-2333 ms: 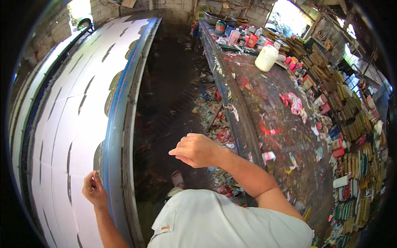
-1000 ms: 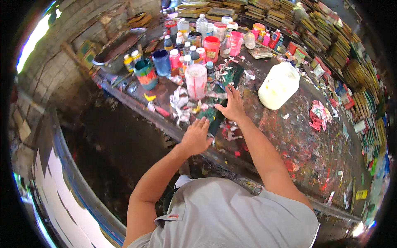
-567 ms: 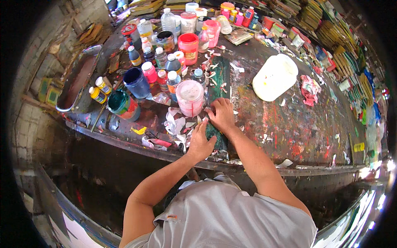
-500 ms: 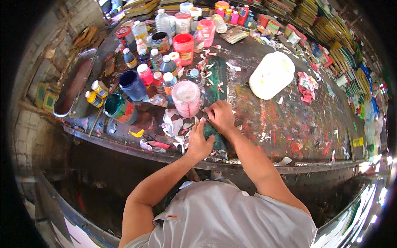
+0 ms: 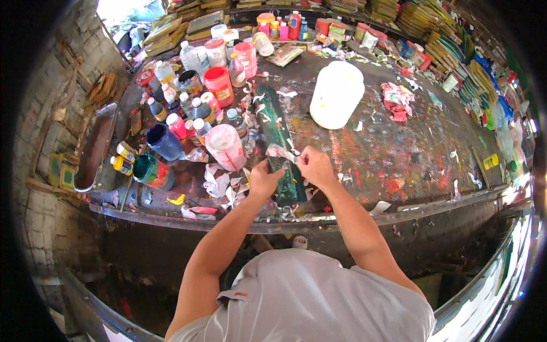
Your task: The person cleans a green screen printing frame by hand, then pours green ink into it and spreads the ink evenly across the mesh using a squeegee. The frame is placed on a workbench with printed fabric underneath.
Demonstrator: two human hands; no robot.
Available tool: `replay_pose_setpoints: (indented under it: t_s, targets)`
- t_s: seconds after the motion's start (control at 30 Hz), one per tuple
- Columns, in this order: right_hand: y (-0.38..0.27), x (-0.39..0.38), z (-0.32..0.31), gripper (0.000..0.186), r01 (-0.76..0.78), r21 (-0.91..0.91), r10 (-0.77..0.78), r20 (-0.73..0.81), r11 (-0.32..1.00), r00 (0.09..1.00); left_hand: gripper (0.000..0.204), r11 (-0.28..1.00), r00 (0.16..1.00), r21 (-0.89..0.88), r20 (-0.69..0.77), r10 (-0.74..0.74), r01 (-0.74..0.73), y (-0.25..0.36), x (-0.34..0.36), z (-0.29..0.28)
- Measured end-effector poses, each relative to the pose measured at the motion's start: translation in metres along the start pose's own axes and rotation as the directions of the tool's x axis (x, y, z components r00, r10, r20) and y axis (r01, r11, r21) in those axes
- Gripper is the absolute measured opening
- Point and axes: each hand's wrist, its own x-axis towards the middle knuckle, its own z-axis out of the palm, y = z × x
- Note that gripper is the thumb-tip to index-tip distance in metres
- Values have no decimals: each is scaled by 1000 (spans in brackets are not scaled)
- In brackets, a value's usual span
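From where I'm standing, the right hand has its fingers curled in and pinched on one end of a pale strip, which sits right above the green board on the messy table. The left hand is half open by the board's left edge, can't tell if it's got anything. Pinkish tub just beyond it, big white jug off to the right.
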Motion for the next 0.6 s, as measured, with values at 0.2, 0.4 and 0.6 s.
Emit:
replay_pose_setpoints:
  t_s: [0.2, 0.4, 0.6]
  targets:
    - [45, -26, -61, 40, -87, -245, 76, -54, 966, 996, 41, 980, 988, -154, -112, 106, -123, 31, 0, 22]
    - [54, -60, -84, 45, -47, -129, 40, -56, 990, 998, 61, 945, 968, 225, -33, 250, -237, 110, -41, 25]
    - [41, -64, -74, 40, 32, -47, -28, 72, 998, 997, 60, 927, 998, 370, -1, 67, -62, 85, -1, 21]
